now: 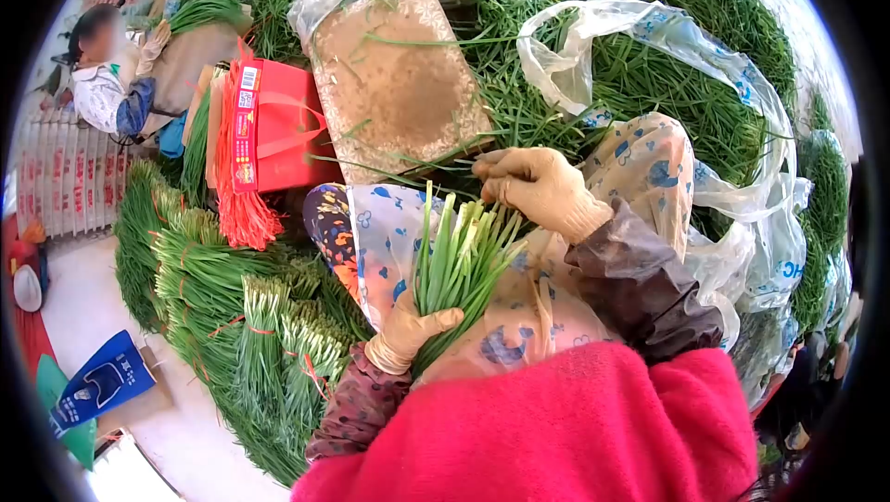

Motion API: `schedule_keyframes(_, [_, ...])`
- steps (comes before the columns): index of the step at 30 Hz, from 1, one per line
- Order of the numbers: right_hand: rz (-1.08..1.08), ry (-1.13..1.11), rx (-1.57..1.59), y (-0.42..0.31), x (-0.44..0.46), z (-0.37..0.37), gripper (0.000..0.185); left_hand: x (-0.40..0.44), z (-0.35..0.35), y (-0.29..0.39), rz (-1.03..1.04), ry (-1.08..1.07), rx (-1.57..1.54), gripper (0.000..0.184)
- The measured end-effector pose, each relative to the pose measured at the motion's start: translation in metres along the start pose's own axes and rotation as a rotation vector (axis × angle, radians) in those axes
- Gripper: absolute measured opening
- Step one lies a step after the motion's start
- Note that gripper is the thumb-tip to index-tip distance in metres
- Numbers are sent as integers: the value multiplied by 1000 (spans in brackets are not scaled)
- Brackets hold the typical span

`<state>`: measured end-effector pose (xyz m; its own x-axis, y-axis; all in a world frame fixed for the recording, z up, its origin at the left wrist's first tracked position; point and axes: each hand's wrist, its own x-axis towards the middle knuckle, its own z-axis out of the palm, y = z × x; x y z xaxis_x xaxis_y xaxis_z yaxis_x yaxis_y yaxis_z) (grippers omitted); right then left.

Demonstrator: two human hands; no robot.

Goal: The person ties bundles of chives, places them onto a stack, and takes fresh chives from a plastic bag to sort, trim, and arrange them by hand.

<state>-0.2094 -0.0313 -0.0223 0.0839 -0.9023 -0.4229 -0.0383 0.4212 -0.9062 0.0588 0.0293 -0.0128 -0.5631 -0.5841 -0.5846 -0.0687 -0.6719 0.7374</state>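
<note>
My left hand (414,328), in a pale glove, is closed around a bunch of green chives (461,256) held above my lap. Their pale cut ends point up and away from me. Just beyond the bunch, my gloved right hand (542,189) has its fingers bent together near the upper stalks. Whatever it may pinch is hidden by the fingers. A plastic apron (505,340) with blue prints covers my lap. Past my knees stands a worn wooden board (394,85), with a few loose blades on it.
Tied chive bundles (218,289) are piled at the left. Beside the board sits a red bag (278,127), with red ties (246,210) hanging by it. Loose chives (667,85) and a clear plastic bag (769,177) lie right. Another person (111,89) sits far left.
</note>
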Motion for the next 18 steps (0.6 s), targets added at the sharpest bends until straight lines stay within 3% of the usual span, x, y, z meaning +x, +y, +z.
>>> schedule_keyframes(5, [22,477,207,26,22,-36,23,-3,0,0,3,13,-66,56])
schedule_keyframes(8, [-175,-143,-321,38,1,-45,30,-1,1,10,57,21,-80,59])
schedule_keyframes(9, [-119,-405,-359,32,-8,-40,35,-1,2,13,82,14,-97,61])
schedule_keyframes(10, [-172,-397,-388,45,-21,-26,44,0,-3,9,93,-11,-81,64])
schedule_keyframes(12, [-13,-659,218,60,-18,1,90,4,-3,10,113,-7,-28,65])
schedule_keyframes(14, [-77,-641,620,59,-16,27,115,5,0,12,125,4,33,66])
schedule_keyframes(15, [-114,-593,805,46,-13,40,117,6,3,15,84,-42,101,68])
schedule_keyframes(16, [-156,-481,1023,51,-9,57,103,7,4,19,46,-89,171,71])
schedule_keyframes(17, [-161,-495,1022,50,-10,58,103,8,4,22,9,-133,240,73])
schedule_keyframes(18, [-79,-521,1012,49,-10,57,90,9,-1,22,-52,-151,310,74])
